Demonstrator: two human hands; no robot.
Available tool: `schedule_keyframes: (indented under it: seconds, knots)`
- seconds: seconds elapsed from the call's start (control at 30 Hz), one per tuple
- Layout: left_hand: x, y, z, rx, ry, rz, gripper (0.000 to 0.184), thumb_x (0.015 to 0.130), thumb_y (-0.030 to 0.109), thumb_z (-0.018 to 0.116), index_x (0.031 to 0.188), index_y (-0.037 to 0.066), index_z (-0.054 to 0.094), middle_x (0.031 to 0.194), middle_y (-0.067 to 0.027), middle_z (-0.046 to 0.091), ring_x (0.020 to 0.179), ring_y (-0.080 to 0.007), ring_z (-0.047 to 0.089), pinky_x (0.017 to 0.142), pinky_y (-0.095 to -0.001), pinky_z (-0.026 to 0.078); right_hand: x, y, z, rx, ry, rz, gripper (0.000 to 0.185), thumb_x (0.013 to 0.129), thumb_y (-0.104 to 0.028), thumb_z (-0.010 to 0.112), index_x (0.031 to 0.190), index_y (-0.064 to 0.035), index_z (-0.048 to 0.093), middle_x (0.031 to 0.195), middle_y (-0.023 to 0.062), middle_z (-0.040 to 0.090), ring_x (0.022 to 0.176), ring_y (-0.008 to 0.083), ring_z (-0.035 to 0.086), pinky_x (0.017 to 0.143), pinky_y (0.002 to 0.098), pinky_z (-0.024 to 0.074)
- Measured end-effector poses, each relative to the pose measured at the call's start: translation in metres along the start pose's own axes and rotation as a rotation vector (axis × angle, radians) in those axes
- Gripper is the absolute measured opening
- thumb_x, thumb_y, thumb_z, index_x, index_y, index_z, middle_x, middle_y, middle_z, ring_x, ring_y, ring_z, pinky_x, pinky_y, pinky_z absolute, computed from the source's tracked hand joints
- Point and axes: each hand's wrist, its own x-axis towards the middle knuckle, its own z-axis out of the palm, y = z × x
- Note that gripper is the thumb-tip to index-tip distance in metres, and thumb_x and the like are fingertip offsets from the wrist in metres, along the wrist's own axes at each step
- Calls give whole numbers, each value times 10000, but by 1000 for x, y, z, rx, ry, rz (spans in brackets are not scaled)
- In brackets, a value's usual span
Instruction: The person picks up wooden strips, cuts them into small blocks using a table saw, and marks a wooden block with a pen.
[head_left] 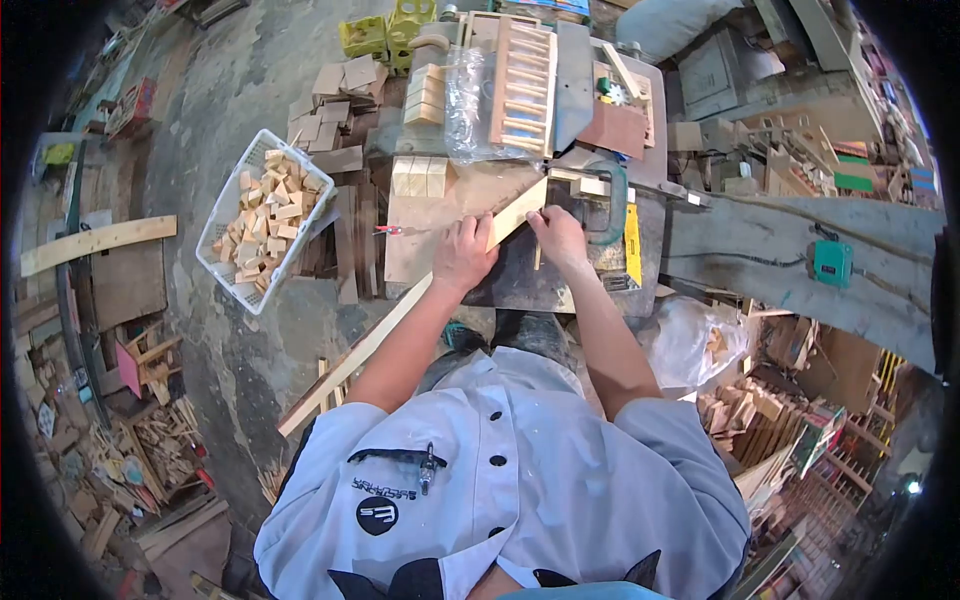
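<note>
A long pale wooden plank [372, 342] slants from beside my left arm up to the worktable [520, 292]. My left hand [466, 252] is closed around the plank, over the table's near left part. Close to the plank's far end, my right hand [561, 238] has its fingers pinched together at the plank's edge. Whatever it holds is too small to name. Just below those fingers shows a thin stick [537, 259]; I cannot tell whether it is held. A green C-shaped clamp [618, 205] stands right of my right hand, near a yellow strip [632, 246].
A white plastic basket [208, 238] of small wood blocks stands on the floor at left. Several wooden blocks [420, 177] sit on the table's far side, near a slatted wooden frame [523, 88]. At right are a grey beam [740, 245] and a clear plastic bag [695, 345].
</note>
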Motion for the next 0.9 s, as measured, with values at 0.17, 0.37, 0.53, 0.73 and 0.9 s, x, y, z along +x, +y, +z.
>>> schedule_keyframes:
  seconds: [0.17,0.37,0.53,0.73,0.9]
  knots:
    - [0,2,1,41,-53,-35,676,848,339,823,1433,108,573,1139,-112,584,1011,-316,659,882,-454,564,-8,4,13,7,9,-192,407,998,-420,647,1018,-23,737,1005,245,729,1000,467,686,858,518,549]
    - [10,-27,4,-340,-354,-152,686,969,443,707,1521,68,548,1225,-225,657,1090,-407,665,990,-505,536,-75,20,14,203,-396,-181,803,871,-455,829,1455,30,568,1106,189,752,980,325,743,882,440,583]
    - [-16,-8,-33,-571,-537,-129,610,1024,426,606,1516,66,578,1147,-285,698,1112,-425,678,974,-484,524,-66,14,23,942,189,137,1019,916,-323,849,1638,9,211,1254,150,640,1025,183,656,792,313,570]
    - [-80,20,-50,-977,-757,-439,513,1091,407,579,1383,-5,671,942,-13,671,919,-150,608,865,-335,507,-80,5,33,1242,206,135,642,987,-158,729,1518,-22,394,1142,107,638,905,200,675,807,329,566]
    - [-133,-1,-28,-1188,-931,-583,617,1066,605,569,1041,10,729,906,16,640,849,-97,504,781,-290,469,-107,18,66,1213,192,363,137,986,-62,627,1118,-46,662,1013,29,628,909,150,632,856,312,526]
